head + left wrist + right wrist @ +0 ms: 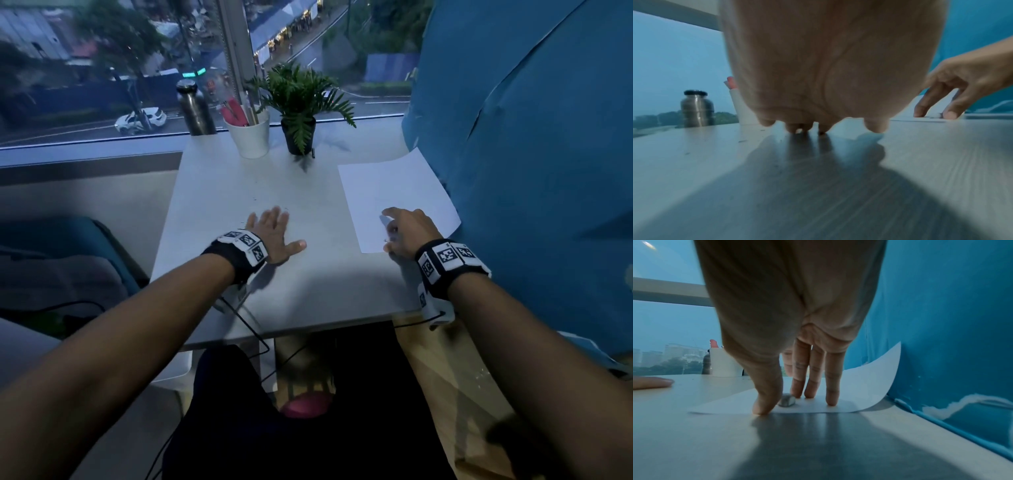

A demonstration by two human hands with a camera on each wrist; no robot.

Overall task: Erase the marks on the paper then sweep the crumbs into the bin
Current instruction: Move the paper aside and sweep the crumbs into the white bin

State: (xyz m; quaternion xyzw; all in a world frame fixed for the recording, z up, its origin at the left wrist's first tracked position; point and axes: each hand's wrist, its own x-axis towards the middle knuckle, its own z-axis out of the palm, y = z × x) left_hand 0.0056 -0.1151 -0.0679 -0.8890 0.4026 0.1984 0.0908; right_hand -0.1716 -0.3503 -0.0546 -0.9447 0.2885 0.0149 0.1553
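By the window, at the white counter (308, 284), erasing looks done or nearly so: I can make out no marks on the paper (390, 192), which lies at the right side, its far corner curling against a blue sheet (534, 137). The right hand (407, 233) presses fingertips on the paper's near edge, thumb and fingers flanking a small eraser (786, 400). The left hand (274, 236) lies spread, fingertips down, near dark crumbs (255, 198). Next comes sweeping them off; no bin is visible

White paper (390, 192); eraser (786, 400) atop
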